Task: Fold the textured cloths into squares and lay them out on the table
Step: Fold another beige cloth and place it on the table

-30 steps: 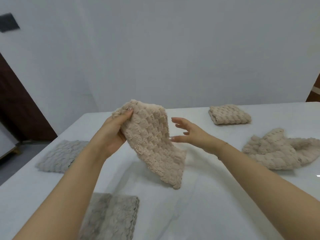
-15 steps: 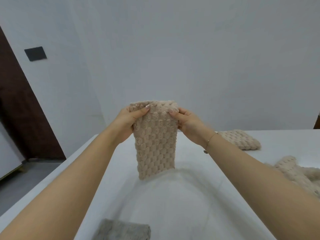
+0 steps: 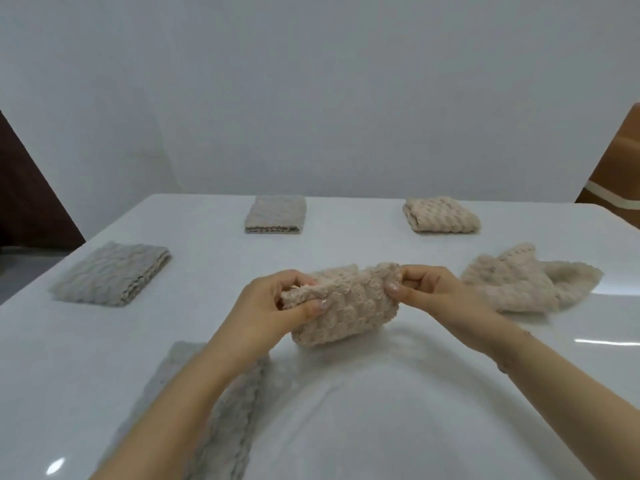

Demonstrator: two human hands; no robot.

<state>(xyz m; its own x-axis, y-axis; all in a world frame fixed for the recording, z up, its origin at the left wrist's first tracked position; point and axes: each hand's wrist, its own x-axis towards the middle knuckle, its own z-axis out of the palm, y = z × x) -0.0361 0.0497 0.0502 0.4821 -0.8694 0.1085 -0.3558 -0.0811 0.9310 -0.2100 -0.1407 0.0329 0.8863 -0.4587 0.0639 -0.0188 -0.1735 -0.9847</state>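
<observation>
- Four folded cloths are laid out: grey (image 3: 112, 273), (image 3: 276, 214), (image 3: 214, 414), and beige (image 3: 441, 215).
- A beige cloth (image 3: 341, 306), mid-fold at centre frame, is pinched by left hand (image 3: 273, 306) and right hand (image 3: 429, 292) fingers.
- One crumpled cloth (image 3: 526, 284) is left at right on the counter (image 3: 381, 427).

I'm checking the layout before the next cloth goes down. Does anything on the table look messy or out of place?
Yes: the beige cloth at the right lies crumpled and unfolded, unlike the folded squares around it. The grey cloth nearest the camera sits partly under the left forearm, so its shape can't be judged. Both hands grip the cloth being folded.
</observation>
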